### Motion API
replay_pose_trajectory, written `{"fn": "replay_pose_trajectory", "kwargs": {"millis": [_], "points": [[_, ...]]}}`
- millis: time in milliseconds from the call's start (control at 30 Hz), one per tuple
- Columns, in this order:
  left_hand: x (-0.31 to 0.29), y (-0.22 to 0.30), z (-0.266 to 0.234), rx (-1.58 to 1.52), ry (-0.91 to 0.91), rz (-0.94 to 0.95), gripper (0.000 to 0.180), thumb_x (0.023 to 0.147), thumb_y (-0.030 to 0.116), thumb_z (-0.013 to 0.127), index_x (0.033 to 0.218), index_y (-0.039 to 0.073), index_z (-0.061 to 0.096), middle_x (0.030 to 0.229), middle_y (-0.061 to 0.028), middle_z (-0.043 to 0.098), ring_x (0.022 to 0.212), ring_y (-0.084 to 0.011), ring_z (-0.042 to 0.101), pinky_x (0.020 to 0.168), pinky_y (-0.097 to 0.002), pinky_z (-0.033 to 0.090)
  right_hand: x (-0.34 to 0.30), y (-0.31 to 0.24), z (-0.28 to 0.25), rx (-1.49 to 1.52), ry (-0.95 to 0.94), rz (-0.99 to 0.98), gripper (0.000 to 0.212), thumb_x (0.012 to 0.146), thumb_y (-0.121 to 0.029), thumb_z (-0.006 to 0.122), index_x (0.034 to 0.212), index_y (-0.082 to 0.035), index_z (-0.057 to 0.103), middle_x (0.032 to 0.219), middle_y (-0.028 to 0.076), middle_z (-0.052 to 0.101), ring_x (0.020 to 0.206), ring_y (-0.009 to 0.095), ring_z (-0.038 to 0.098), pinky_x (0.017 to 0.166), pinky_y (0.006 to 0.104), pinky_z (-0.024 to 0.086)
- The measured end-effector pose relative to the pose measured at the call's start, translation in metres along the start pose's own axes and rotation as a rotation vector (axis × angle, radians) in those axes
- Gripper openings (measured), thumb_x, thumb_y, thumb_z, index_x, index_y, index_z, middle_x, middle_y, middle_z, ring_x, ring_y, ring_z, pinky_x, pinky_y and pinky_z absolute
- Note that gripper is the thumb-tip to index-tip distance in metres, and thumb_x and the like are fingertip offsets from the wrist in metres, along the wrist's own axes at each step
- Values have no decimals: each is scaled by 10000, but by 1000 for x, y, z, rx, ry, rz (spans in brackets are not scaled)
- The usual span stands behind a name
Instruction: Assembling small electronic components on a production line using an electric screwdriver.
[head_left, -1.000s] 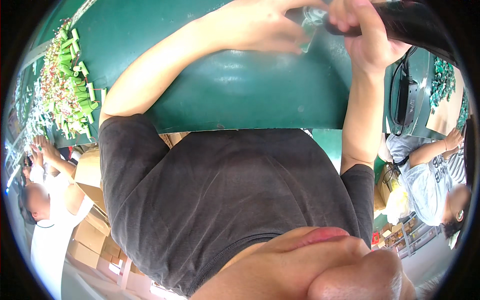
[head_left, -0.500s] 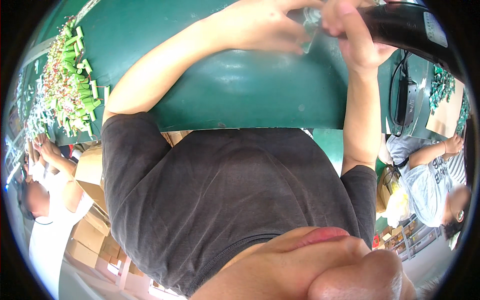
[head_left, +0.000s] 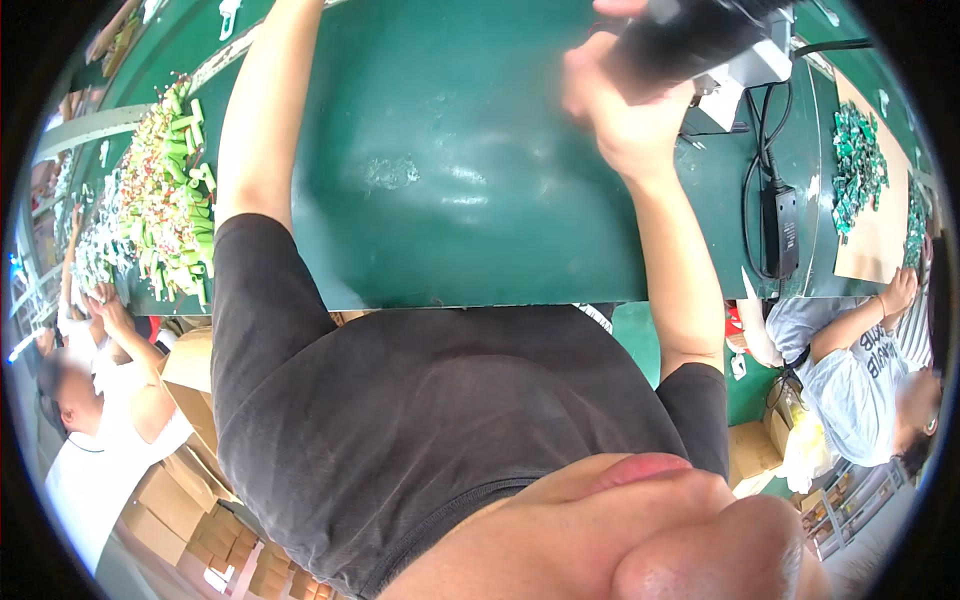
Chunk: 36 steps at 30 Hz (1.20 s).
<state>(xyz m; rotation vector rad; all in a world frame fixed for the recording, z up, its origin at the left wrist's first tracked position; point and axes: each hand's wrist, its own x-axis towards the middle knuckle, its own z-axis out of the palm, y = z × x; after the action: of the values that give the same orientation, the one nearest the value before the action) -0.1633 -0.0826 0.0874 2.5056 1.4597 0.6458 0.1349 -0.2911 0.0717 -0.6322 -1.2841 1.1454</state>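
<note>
One black cylindrical thing (head_left: pixel 690 45) to steady, probably a tool though blurred, grasped in the right hand (head_left: pixel 632 118) beyond and left of the power adapter (head_left: pixel 780 230); best held firmly, clear of the adapter's cable (head_left: pixel 767 160); cannot tell the left hand's state, out of view

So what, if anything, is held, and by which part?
The right hand grips a black cylindrical tool near its left end; the left hand is out of view.

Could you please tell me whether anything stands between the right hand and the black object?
Nothing visible does: the right hand is wrapped around the black object, with nothing showing between them. Both are blurred, and the picture's upper edge cuts them off in part.
</note>
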Motion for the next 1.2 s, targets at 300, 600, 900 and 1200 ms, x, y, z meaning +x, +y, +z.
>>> {"fn": "replay_pose_trajectory", "kwargs": {"millis": [300, 600, 900, 1200], "points": [[107, -80, 42, 327, 94, -150, 567, 888, 415, 719, 1322, 57, 646, 1304, -272, 635, 1182, -424, 617, 1004, -494, 497, 2, -5, 5, -15, 0, -17, 517, 830, 115, 634, 1312, 52, 457, 689, 61, 624, 542, 132, 576, 515, 282, 477], [40, 34, 65, 82, 182, 143, 250, 816, 142, 728, 1032, 35, 664, 979, -209, 638, 978, -417, 633, 901, -485, 520, -2, -10, 1, 195, 130, -141, 457, 854, 134, 667, 1266, 15, 506, 702, 15, 619, 555, 74, 565, 537, 240, 464], [-128, 174, 49, -262, -434, 592, 234, 883, 107, 703, 1109, 47, 696, 1282, -90, 640, 1084, -298, 671, 931, -408, 560, 29, -70, -69, -159, 193, -603, 425, 903, -1, 543, 1283, -145, 418, 654, 115, 525, 509, 222, 508, 490, 442, 505], [-130, 186, 58, -296, -8, 653, 245, 826, 216, 772, 981, 42, 697, 1314, -212, 577, 1162, -379, 593, 977, -427, 518, 33, -62, -71, -18, -30, -233, 377, 903, 67, 536, 1241, -100, 537, 663, 104, 493, 532, 217, 478, 543, 424, 449]]}}
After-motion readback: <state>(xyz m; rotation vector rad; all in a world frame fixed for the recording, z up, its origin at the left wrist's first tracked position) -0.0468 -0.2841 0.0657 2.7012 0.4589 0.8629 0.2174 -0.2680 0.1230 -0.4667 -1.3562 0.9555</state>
